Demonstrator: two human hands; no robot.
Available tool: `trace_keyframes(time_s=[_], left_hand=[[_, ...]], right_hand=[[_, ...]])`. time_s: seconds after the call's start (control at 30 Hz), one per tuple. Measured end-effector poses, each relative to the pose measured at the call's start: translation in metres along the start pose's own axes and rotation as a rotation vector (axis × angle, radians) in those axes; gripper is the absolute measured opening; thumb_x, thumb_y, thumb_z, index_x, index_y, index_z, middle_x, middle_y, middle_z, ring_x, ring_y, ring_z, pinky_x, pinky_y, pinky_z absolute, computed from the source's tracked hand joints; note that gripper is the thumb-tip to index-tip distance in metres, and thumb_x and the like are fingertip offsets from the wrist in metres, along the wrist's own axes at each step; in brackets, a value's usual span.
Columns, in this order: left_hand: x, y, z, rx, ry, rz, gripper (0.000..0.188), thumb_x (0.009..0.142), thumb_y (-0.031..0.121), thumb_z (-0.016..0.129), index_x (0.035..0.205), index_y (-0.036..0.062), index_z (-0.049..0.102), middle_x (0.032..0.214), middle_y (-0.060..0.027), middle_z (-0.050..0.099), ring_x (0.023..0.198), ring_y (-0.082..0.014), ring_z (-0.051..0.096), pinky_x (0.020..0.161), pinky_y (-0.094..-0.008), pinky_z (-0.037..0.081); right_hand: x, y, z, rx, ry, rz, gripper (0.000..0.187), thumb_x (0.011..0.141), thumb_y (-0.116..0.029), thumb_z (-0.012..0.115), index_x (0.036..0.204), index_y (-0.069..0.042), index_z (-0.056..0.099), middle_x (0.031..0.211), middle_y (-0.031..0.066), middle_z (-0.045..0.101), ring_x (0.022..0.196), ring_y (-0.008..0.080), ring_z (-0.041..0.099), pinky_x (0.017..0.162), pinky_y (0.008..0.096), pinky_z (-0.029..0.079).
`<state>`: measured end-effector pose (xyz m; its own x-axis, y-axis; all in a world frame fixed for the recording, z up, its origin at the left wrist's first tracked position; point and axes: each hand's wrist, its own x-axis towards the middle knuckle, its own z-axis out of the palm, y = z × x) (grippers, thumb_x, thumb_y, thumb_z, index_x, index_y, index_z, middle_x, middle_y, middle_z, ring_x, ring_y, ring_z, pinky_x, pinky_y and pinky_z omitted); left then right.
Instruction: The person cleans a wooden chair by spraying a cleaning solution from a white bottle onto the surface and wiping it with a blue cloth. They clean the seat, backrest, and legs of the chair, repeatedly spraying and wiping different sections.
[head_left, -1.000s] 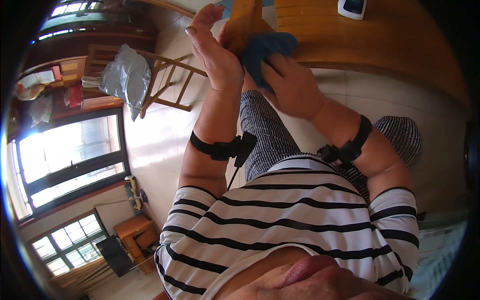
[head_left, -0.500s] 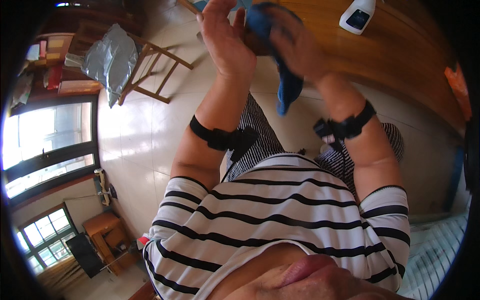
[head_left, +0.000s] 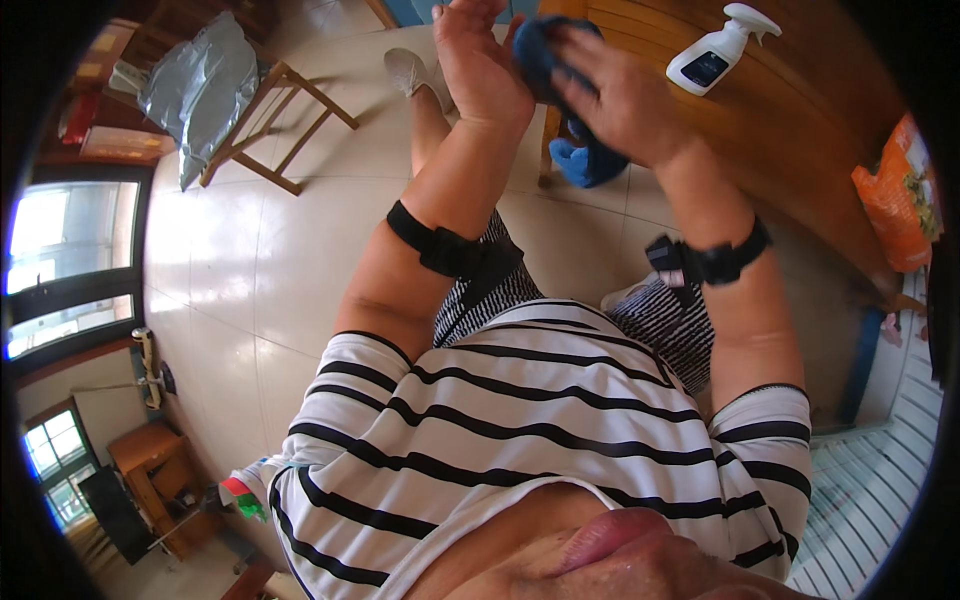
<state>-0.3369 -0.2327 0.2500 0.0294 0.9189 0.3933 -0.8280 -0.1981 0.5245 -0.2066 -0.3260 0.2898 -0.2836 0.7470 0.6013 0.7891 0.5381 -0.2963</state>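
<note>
A dark blue cloth (head_left: 590,165) is bunched under the fingers of my right hand (head_left: 630,105), and its loose end hangs below the palm. My right hand grips it with the fingers stretched across it. My left hand (head_left: 485,65) is raised just beside the cloth, at the top of the view. Its fingers look loosely spread, though the tips are partly cut off by the upper edge. I see nothing held in it. On the wooden table to the right stands a white spray bottle (head_left: 705,62) with a dark label.
The brown wooden table (head_left: 760,130) fills the upper right. An orange bag (head_left: 895,200) lies at its right end. To the left stands a wooden chair (head_left: 285,120) with a silver sheet (head_left: 205,90) on it. Pale tiled floor (head_left: 290,240) lies below.
The view has shifted, so the whole spray bottle and more of the orange bag show. The blue cloth's hanging end is now gathered up closer to my right hand.
</note>
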Motion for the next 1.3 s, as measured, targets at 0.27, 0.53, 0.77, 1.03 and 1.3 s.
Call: trace_keyframes(time_s=[0.27,0.53,0.77,1.03,1.3], left_hand=[[-0.029,0.042,-0.05,0.106,0.169,-0.206,0.039,0.097,0.037,0.04,0.112,0.0056,0.058,0.114,-0.0057,0.06,0.109,-0.0202,0.051,0.1,-0.0406,0.035],[-0.085,0.032,-0.063,0.378,-0.073,-0.582,0.024,0.098,0.028,0.049,0.111,0.0107,0.059,0.112,-0.0039,0.061,0.109,-0.0155,0.055,0.092,-0.0342,0.042],[-0.13,0.018,-0.062,-0.539,-0.206,-1.078,0.06,0.094,0.059,0.045,0.136,0.0168,0.05,0.141,-0.0093,0.047,0.132,-0.0358,0.041,0.106,-0.0581,0.031],[-0.125,0.011,-0.066,-0.367,0.1,-0.649,0.039,0.097,0.026,0.053,0.128,0.0027,0.048,0.118,-0.0119,0.06,0.103,-0.0226,0.062,0.09,-0.0383,0.053],[-0.039,-0.013,-0.021,0.228,-0.324,-0.182,0.046,0.095,0.028,0.053,0.131,-0.0004,0.047,0.124,-0.0126,0.056,0.11,-0.0243,0.055,0.098,-0.0335,0.042]], right_hand=[[0.002,-0.011,0.008,-0.022,-0.054,-0.06,0.038,0.092,-0.026,0.059,0.122,-0.001,0.06,0.127,0.0203,0.058,0.107,0.0377,0.061,0.092,0.0381,0.049],[0.008,0.039,-0.012,0.212,0.077,0.278,0.037,0.1,-0.039,0.048,0.095,-0.005,0.062,0.074,-0.0051,0.051,0.067,0.0052,0.045,0.059,0.0225,0.037],[-0.011,-0.062,-0.042,0.294,-0.045,0.266,0.033,0.094,-0.027,0.058,0.11,0.001,0.061,0.089,0.0113,0.065,0.079,0.0202,0.062,0.075,0.0304,0.049],[-0.003,-0.053,-0.051,0.49,-0.115,0.344,0.029,0.099,-0.015,0.052,0.124,-0.002,0.058,0.105,0.0086,0.066,0.093,0.0104,0.061,0.08,0.0235,0.051],[0.014,0.014,0.027,0.54,0.193,0.515,0.055,0.104,-0.037,0.034,0.147,-0.002,0.031,0.147,0.0127,0.037,0.137,0.0226,0.033,0.113,0.0324,0.022]])
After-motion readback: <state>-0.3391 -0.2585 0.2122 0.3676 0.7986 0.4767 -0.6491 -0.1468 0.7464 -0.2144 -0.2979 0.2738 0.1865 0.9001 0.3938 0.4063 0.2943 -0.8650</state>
